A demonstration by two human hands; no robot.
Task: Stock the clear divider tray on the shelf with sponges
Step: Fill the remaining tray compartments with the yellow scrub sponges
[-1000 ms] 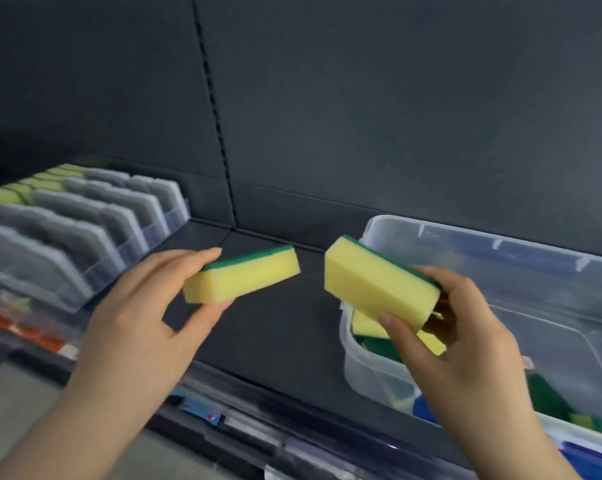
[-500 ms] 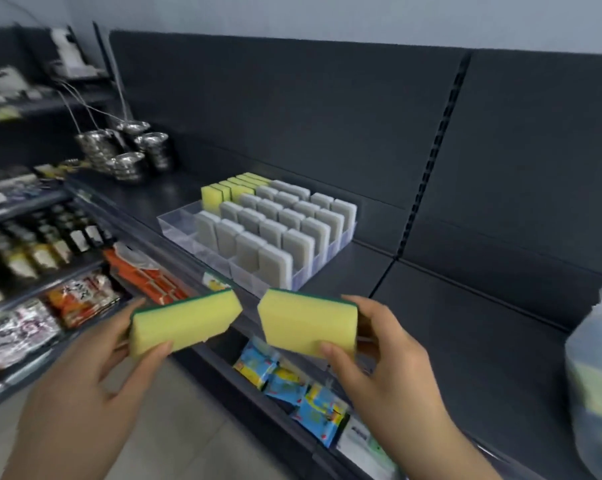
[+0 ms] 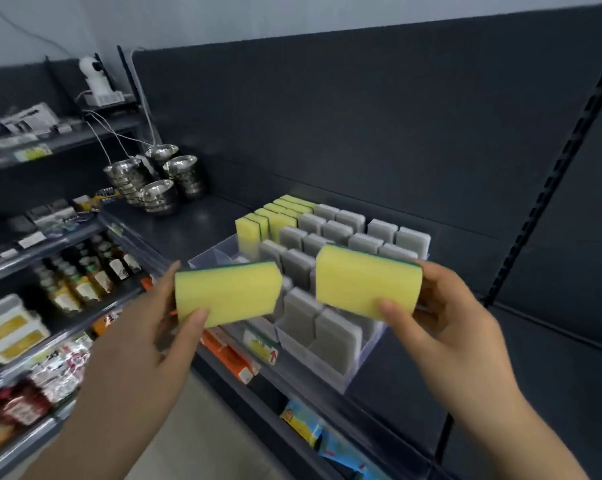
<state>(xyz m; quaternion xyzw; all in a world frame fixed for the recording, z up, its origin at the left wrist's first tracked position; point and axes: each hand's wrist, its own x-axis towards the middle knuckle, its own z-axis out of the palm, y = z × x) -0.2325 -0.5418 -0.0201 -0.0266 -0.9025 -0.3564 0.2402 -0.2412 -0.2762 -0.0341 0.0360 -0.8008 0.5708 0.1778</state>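
Left hand pinches one sponge, right hand another, both poised flat-on above the tray's front edge, probably lining up for its open left slots.

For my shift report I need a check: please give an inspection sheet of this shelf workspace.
Surface: dark shelf, bears the tray.
Job's things: clear divider tray holds grey sponges and, back left, yellow sponges.
Clutter: stacked steel bowls further left on the shelf.
Grips: left grip pinches left sponge; right grip pinches right sponge.
Cables: thin wires above the bowls.
Surroundings: bottles and packets on lower shelves, left.
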